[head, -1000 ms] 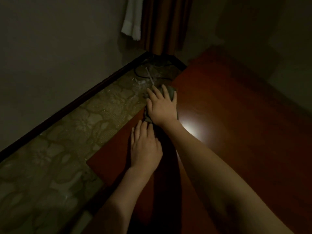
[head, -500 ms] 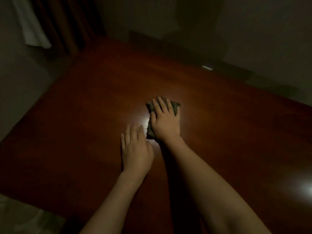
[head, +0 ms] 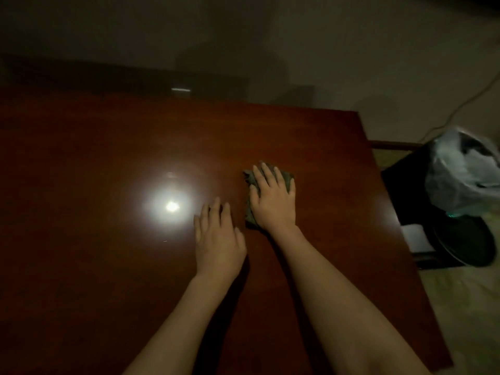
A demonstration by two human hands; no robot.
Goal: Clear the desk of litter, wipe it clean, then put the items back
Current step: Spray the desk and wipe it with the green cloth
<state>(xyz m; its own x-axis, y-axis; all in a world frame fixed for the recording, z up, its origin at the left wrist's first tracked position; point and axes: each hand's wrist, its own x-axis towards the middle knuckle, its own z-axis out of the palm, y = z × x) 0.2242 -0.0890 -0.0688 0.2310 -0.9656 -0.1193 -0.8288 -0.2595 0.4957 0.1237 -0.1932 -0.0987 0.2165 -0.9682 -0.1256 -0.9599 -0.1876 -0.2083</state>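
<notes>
Wiping the dark wooden desk (head: 108,266) with a folded cloth.

The right hand (head: 273,201) presses flat, fingers straight, on the grey-green cloth (head: 250,215) toward the desk's right side; the left hand (head: 217,239) lies flat just beside it, holding nothing. I'd say keep the palm weight even and overlap each pass out to the right edge, near the plastic-bagged bin (head: 465,169) on the floor.

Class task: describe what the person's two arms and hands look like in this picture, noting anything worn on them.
Both forearms are bare to the picture's lower edge: no sleeves, gloves or watch show. The left hand and right hand carry no visible rings or markings, though the light is dim. Fingernails look short and plain.
</notes>
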